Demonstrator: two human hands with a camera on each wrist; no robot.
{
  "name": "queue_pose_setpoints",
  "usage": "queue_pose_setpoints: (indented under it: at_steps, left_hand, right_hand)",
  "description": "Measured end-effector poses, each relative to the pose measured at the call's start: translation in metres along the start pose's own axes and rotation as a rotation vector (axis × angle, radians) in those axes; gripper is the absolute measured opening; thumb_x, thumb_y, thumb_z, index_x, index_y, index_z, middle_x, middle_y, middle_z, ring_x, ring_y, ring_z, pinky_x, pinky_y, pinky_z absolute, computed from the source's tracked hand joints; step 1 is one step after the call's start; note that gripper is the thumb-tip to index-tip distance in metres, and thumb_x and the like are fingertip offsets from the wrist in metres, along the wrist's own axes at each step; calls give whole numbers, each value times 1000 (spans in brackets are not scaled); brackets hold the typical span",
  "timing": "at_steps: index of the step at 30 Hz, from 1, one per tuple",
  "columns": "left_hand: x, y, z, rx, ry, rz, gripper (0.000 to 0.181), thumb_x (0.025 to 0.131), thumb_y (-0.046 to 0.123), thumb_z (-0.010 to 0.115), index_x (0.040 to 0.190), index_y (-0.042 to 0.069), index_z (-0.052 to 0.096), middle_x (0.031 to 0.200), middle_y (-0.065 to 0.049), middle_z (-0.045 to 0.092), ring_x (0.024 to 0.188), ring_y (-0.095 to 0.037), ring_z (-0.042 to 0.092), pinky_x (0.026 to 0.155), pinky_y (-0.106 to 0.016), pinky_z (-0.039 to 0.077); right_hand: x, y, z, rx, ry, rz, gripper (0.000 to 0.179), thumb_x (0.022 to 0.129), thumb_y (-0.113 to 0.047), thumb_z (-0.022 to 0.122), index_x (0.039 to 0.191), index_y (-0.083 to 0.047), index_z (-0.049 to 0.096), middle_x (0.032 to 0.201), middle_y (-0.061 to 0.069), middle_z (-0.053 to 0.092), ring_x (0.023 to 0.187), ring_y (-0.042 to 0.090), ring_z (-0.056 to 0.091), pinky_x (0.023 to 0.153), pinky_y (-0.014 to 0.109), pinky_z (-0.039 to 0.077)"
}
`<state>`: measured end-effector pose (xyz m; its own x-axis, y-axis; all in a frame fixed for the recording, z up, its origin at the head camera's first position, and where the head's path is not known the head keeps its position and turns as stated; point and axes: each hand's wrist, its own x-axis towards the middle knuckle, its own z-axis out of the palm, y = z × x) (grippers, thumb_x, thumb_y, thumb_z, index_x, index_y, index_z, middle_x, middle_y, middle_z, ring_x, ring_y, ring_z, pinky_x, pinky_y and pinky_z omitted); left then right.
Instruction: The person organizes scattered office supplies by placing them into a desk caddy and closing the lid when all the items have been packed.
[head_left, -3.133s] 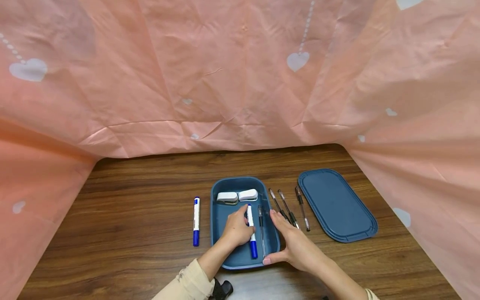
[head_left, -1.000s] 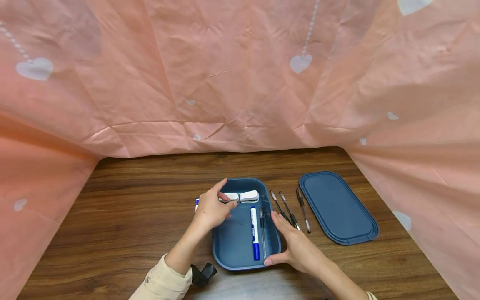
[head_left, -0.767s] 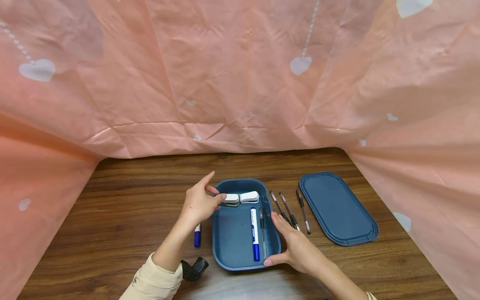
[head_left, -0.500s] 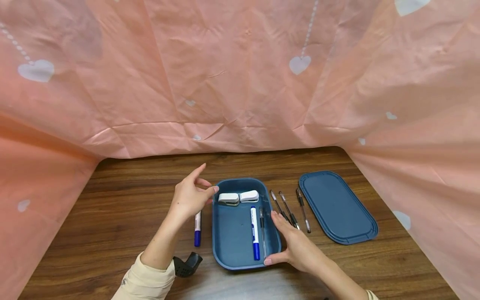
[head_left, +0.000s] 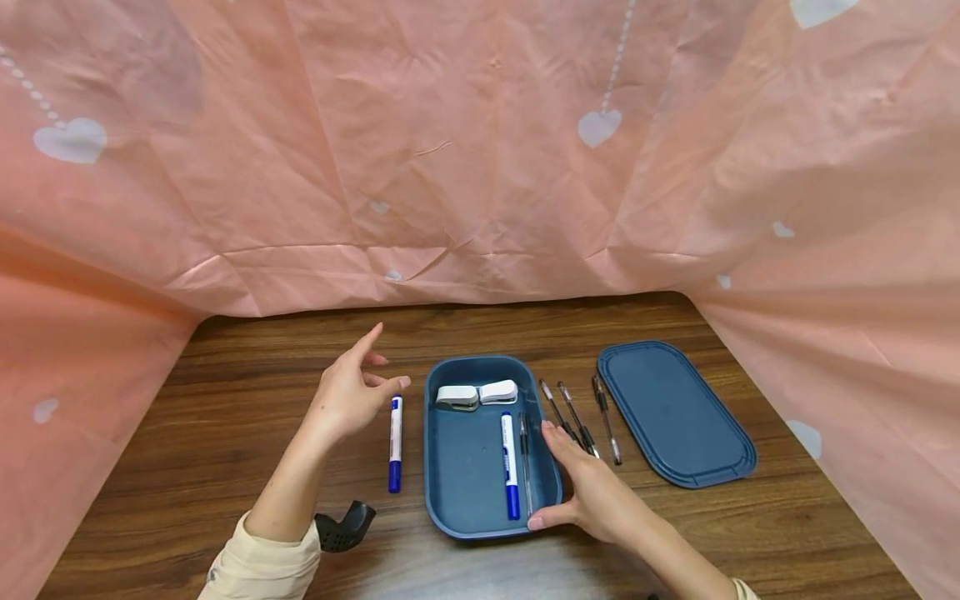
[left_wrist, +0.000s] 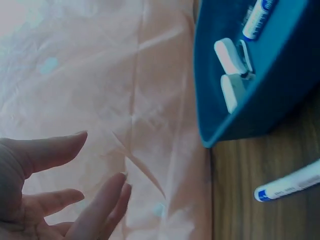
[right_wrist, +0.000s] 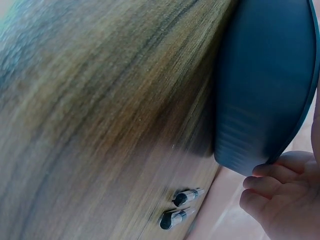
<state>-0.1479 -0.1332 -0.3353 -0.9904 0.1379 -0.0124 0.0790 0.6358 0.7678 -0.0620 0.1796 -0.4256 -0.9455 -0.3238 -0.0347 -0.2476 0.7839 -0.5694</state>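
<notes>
In the head view my left hand (head_left: 351, 392) hovers above the table, left of a blue box (head_left: 461, 492), thumb and fingers apart and nothing in them. Just below its thumb lies a white-and-blue marker (head_left: 395, 446) on the table. My right hand (head_left: 596, 492) rests against the box's right side, fingers straight along the wall and thumb at the front right corner. Inside the box, two white staplers (head_left: 477, 393) sit end to end at the back. A second marker (head_left: 510, 467) and a black-gripped pen (head_left: 525, 467) lie side by side near its right wall.
Several black-gripped pens (head_left: 576, 417) lie on the wooden table (head_left: 247, 417) right of the box. Beyond them is a flat blue lid (head_left: 675, 412). A pink curtain (head_left: 480, 167) surrounds the back and sides. A black device (head_left: 345, 527) is at my left wrist.
My left hand let go of the marker in the box, then moved left out of the box and past its left wall, uncovering the marker on the table. My right hand has stayed put.
</notes>
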Motion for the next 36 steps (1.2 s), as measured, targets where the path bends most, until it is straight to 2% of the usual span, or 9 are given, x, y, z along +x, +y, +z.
queue_pose_setpoints:
  at_steps: [4,9,15,20,25,33,36]
  left_hand:
    - [0,-10,2,5,-17,-15,82,89,21,70,155,14,23,133,-22,55,97,-27,70,70,-32,57]
    - [3,-26,8,-23,-55,-75,81,90,18,68,156,14,20,136,-23,52,83,-25,72,67,-31,55]
    - [9,-51,22,-44,-108,-139,80,90,15,67,155,11,21,133,-25,53,72,-21,71,65,-28,52]
    - [9,-63,34,-21,-107,-153,79,88,11,68,153,5,24,129,-30,53,62,-16,68,60,-26,54]
    - [8,-68,44,18,-100,-173,78,87,8,68,152,3,26,122,-29,55,61,-16,66,58,-25,52]
    - [9,-77,55,22,-99,-181,80,83,5,71,151,0,28,116,-28,56,62,-17,66,57,-26,54]
    - [9,-80,57,61,-99,-168,81,82,8,73,150,0,29,110,-24,56,70,-19,63,60,-25,52]
  right_hand:
    - [0,0,0,-2,-2,-1,117,63,-51,82,151,0,25,158,17,26,144,36,29,111,51,33]
    - [0,1,0,-5,-7,4,117,63,-52,82,151,0,25,158,16,25,144,36,29,112,51,32]
    - [0,1,0,1,-2,4,117,63,-51,82,151,0,25,158,16,25,144,37,29,111,51,33]
    - [-1,1,0,-1,-3,2,117,63,-52,81,152,0,25,158,16,25,144,36,29,112,51,33]
    - [-1,1,0,-1,-6,7,117,63,-54,80,151,0,25,158,16,25,144,36,29,112,51,33]
    - [-1,1,1,-2,-1,5,117,63,-52,81,151,0,25,158,16,26,144,36,29,111,51,33]
    - [-1,1,1,-2,-2,6,117,63,-51,82,152,0,25,158,16,25,144,36,29,111,51,33]
